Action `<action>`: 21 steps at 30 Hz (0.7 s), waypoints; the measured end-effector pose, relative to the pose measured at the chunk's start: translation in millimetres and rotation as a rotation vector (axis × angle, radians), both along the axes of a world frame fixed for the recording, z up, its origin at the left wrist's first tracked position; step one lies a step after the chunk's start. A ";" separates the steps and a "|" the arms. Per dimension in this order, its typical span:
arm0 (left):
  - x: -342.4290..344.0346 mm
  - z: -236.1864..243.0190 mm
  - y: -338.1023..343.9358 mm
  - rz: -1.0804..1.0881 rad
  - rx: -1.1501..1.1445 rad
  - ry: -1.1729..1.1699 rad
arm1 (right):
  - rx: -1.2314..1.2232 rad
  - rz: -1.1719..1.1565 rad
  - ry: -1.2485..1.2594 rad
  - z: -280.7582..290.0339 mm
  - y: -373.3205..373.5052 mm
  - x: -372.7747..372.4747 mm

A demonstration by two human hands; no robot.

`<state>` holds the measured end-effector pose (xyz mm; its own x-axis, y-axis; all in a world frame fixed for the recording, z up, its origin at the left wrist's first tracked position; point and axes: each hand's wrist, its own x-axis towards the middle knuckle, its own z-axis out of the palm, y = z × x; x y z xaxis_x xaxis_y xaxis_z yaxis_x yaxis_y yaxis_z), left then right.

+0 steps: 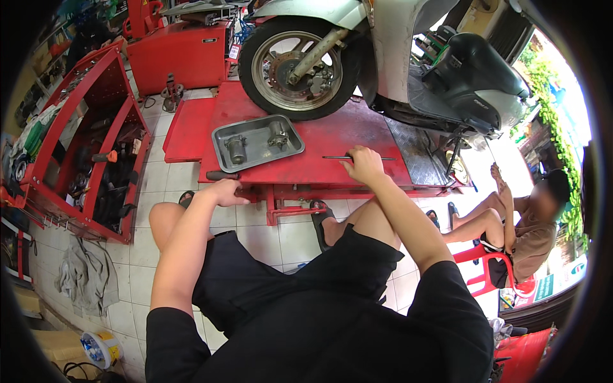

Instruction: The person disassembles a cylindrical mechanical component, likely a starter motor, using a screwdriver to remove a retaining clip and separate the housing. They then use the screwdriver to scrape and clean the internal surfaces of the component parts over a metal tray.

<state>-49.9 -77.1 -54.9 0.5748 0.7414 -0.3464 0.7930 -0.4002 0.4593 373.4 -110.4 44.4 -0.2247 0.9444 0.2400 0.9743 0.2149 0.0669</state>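
Note:
My right hand (364, 165) rests on the red lift table (332, 137) with its fingers closed around a long thin screwdriver (380, 157) lying flat there. My left hand (227, 190) sits at the table's near left edge, fingers curled over a dark tool handle (220, 175). Between the hands, further back, a grey metal tray (257, 142) holds two small metal parts. Beyond it a scooter's front wheel (299, 64) stands on the table.
A white scooter body with a black seat (472, 70) fills the upper right. A red tool cart (89, 140) stands at left, a grey rag (86, 274) on the tiled floor below it. Another person (523, 223) sits on a red plastic chair at right.

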 end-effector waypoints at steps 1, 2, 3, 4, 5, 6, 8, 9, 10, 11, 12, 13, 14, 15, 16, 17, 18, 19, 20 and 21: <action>7.7 10.0 -2.8 -0.009 0.060 -0.103 | 0.003 0.006 -0.019 7.6 -2.4 2.5; 15.0 21.3 -3.3 0.026 -0.004 -0.117 | 0.005 0.013 -0.040 17.4 -2.7 6.1; 16.2 25.6 -3.5 0.024 -0.010 -0.087 | 0.004 0.022 -0.055 25.9 -3.5 6.1; 18.0 28.0 -3.4 0.022 -0.016 -0.058 | 0.016 0.013 -0.062 34.5 -2.7 5.3; 20.8 28.1 -3.6 0.020 -0.023 -0.030 | 0.033 0.013 -0.031 42.3 -2.5 5.5; 19.5 23.5 -2.8 0.002 -0.003 -0.015 | 0.050 0.020 0.005 50.3 -1.7 1.1; 19.0 13.5 -1.3 -0.032 0.037 0.014 | 0.080 0.018 0.056 63.7 -7.3 -6.3; 21.0 13.5 -1.4 -0.029 0.023 0.016 | 0.084 0.022 0.071 63.4 -10.0 -4.8; 23.9 13.5 -1.7 -0.026 0.010 0.019 | 0.087 0.026 0.084 63.3 -12.5 -2.8; 26.9 13.7 -1.7 -0.023 -0.003 0.020 | 0.090 0.031 0.098 63.4 -14.8 -0.5; 26.3 12.7 -0.4 -0.023 -0.002 0.023 | 0.089 0.043 0.114 62.0 -16.8 -1.6; 26.1 11.8 1.3 -0.022 0.000 0.025 | 0.087 0.056 0.130 60.9 -18.5 -3.7; 25.7 10.9 2.8 -0.020 0.001 0.027 | 0.086 0.070 0.146 59.3 -19.3 -5.4; 26.5 11.3 4.0 -0.026 -0.005 0.032 | 0.086 0.081 0.158 57.9 -20.3 -4.3; 26.7 10.9 3.5 -0.031 -0.010 0.037 | 0.087 0.093 0.170 56.6 -20.2 -3.2; 26.9 10.5 2.7 -0.034 -0.015 0.043 | 0.088 0.107 0.181 56.1 -18.7 -2.1; 30.2 13.8 0.2 -0.027 -0.021 0.074 | 0.087 0.114 0.203 54.6 -17.0 -0.1; 32.5 14.8 -1.4 -0.022 -0.031 0.082 | 0.086 0.122 0.225 53.6 -14.3 1.8; 34.4 15.6 -2.7 -0.015 -0.041 0.089 | 0.086 0.132 0.246 53.2 -10.5 3.3; 32.1 16.7 -4.2 0.002 -0.049 0.097 | 0.069 0.139 0.286 53.8 -4.2 -0.9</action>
